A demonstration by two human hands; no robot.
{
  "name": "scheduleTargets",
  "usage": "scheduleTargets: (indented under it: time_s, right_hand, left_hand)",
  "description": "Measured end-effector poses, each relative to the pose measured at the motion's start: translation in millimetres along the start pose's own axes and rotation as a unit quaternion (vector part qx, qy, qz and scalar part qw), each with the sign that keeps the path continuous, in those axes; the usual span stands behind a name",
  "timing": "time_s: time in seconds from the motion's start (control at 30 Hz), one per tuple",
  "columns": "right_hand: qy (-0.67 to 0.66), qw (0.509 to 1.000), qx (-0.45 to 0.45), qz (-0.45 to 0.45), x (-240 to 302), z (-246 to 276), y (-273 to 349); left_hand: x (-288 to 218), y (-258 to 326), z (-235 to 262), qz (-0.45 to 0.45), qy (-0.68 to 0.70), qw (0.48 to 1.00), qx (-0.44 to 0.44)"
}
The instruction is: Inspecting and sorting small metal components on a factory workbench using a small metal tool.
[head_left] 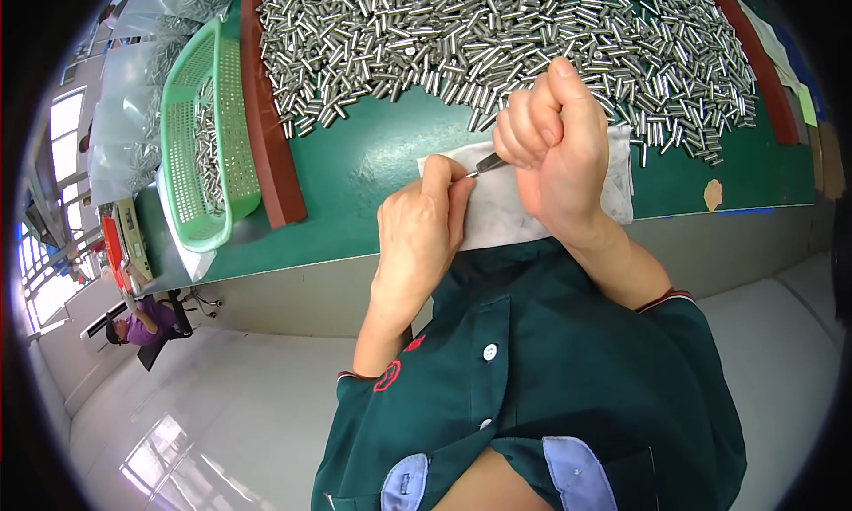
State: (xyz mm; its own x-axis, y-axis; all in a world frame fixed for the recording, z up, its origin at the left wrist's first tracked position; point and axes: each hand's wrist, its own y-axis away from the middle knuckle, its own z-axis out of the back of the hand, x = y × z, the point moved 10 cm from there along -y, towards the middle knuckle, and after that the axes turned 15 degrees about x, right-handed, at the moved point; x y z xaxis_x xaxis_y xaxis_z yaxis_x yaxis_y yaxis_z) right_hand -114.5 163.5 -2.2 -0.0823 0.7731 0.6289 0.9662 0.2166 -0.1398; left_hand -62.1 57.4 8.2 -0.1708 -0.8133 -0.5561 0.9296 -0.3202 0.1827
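My left hand is closed in a pinch, with the small shiny metal pin between thumb and forefinger. Curled into a fist, my right hand grips a slim tool with a dark, blade-like metal tip; its handle is hidden in the palm. That tip meets or nearly meets the end of the pin. Below both hands lies a white cloth, marked with grey smudges, at the table's near edge. Beyond them spreads a large heap of loose metal pins.
Red-brown strips border the heap on the green table. To the left stands a light green basket holding more pins, beside clear plastic bags of metal parts. A person in purple sits far left.
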Motion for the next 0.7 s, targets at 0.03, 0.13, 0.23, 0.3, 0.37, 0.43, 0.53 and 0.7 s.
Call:
scheduleTargets:
  time_s: [0.03, 0.13, 0.23, 0.3, 0.37, 0.43, 0.53, 0.7]
  right_hand:
    - [-0.021, 1.0, -0.001, 0.007, -0.2, 1.1, 0.3]
    - [-0.032, 0.999, -0.003, 0.0, -1.8, 0.8, 0.7]
    - [-0.035, 0.999, -0.006, -0.001, -1.8, 1.4, 1.0]
    - [-0.037, 0.999, -0.007, -0.001, -1.7, 1.6, 1.1]
    - [-0.039, 0.999, -0.008, -0.001, -1.7, 1.5, 1.0]
    - [-0.04, 0.999, -0.009, -0.004, -2.3, 1.2, 0.9]
    - [-0.035, 0.999, 0.001, -0.001, -2.6, -0.4, 0.1]
    - [-0.04, 0.999, 0.001, 0.003, -2.2, -0.1, 0.6]
  left_hand:
    - [0.0, 0.1, 0.0, 0.002, -0.003, 1.0, -0.003]
    - [0.3, 1.1, 0.5, 0.008, 0.001, 1.0, -0.011]
    - [-0.6, 0.4, 0.6, 0.005, 0.002, 1.0, -0.016]
    - [-0.5, 0.5, 0.9, 0.005, 0.003, 1.0, -0.013]
    - [-0.1, 0.5, 0.7, 0.006, 0.005, 1.0, -0.011]
    - [-0.1, 0.7, 1.4, 0.004, 0.007, 1.0, -0.017]
    - [0.4, 1.0, 1.9, 0.0, 0.008, 1.0, -0.024]
    - [-0.3, 0.8, 2.7, 0.0, 0.009, 1.0, -0.023]
